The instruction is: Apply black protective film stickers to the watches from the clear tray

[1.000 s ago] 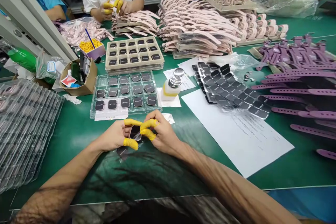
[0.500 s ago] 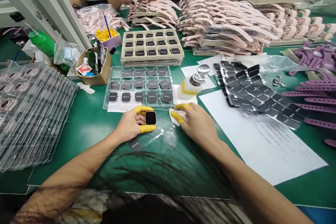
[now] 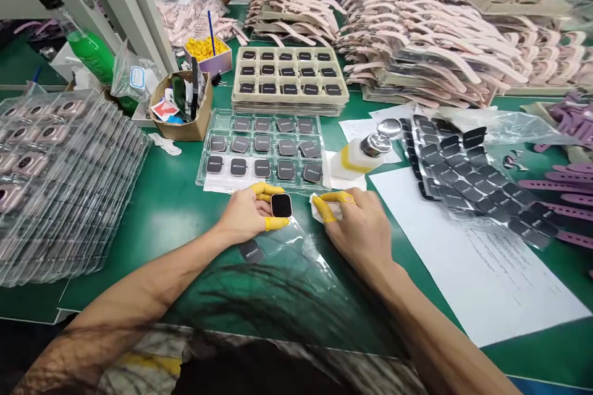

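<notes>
Green mat (image 3: 152,210) — crowded bench — left hand (image 3: 245,215) pinching watch face (image 3: 281,205).

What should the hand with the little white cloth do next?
Probably bring the small white cloth in the right hand over to wipe the black square watch face, since the left hand holds it up bare, beside its peeled clear film.

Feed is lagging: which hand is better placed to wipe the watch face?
Probably the right hand: it already pinches the white wipe beside the watch face, which the left hand holds.
</notes>
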The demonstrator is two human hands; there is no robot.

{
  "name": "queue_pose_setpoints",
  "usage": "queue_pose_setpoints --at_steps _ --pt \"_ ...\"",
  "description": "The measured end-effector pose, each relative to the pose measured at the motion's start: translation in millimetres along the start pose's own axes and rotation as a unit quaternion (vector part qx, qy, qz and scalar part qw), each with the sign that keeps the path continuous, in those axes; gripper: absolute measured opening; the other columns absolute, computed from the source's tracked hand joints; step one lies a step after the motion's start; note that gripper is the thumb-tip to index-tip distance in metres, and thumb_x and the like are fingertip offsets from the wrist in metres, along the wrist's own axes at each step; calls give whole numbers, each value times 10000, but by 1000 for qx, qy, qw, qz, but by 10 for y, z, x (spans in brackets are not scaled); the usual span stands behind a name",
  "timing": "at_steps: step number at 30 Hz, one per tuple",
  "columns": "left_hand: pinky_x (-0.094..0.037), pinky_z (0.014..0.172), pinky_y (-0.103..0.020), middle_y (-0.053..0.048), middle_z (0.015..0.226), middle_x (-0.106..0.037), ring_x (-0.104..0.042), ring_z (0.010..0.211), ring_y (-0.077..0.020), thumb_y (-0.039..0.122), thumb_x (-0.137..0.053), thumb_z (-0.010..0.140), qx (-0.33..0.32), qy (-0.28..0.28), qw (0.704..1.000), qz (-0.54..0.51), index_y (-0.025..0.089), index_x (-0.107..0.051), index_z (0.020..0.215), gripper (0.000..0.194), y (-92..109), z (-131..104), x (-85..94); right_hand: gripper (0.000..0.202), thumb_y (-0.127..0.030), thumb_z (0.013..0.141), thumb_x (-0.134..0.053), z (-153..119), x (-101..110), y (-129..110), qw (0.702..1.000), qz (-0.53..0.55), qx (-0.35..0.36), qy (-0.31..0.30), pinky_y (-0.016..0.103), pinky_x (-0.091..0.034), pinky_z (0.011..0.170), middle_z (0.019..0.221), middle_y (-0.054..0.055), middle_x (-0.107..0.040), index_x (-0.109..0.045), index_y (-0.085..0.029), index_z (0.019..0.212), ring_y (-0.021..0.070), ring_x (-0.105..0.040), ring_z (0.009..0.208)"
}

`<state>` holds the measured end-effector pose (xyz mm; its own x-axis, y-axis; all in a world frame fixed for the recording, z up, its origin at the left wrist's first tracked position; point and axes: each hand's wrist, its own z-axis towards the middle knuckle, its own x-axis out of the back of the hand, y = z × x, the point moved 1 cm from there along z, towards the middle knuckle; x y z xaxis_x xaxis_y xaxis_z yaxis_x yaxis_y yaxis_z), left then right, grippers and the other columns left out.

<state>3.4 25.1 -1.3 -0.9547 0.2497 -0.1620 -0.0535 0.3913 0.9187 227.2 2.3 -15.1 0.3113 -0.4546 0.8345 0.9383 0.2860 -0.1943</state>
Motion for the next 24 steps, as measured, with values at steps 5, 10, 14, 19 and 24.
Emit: queue_pose_setpoints --at_steps 5,10,14,19,24 --pt "-556 889 -338 -47 981 -765 -694 863 -146 104 -984 476 -14 -20 985 -169 129 -695 1084 673 25 110 104 256 -246 998 -660 14 57 -361 939 231 239 -82 442 -588 826 1069 87 -751 -670 -271 1252 267 -667 981" --pt "-535 867 -303 -21 948 -757 -691 866 -128 44 -920 543 13 -9 971 -240 136 -691 1059 572 34 102 138 309 -330 992 -706 141 -319 -636 859 368 308 -180 453 -605 956 1093 61 -793 -671 -275 1295 255 -688 1091" --pt "-537 887 -278 -23 946 -764 -693 870 -113 -19 -858 597 -6 5 971 -241 140 -694 1035 494 10 54 91 210 -238 991 -666 109 -381 -610 863 382 270 -189 439 -611 880 912 20 -765 -752 -338 1155 225 -681 885" --pt "-555 836 -272 -36 942 -767 -686 838 -125 62 -968 501 -27 35 979 -201 148 -690 1043 616 69 29 102 369 -157 957 -565 71 -246 -590 859 355 300 -216 540 -605 991 1090 -12 -811 -750 -427 1127 264 -729 1080" --pt "-567 812 -247 -6 899 -752 -686 801 -116 57 -1013 404 -62 29 982 -177 154 -689 1045 724 200 -76 99 357 -178 957 -541 95 -262 -665 876 312 299 -213 526 -636 919 1151 -27 -827 -762 -438 1062 262 -751 1025"
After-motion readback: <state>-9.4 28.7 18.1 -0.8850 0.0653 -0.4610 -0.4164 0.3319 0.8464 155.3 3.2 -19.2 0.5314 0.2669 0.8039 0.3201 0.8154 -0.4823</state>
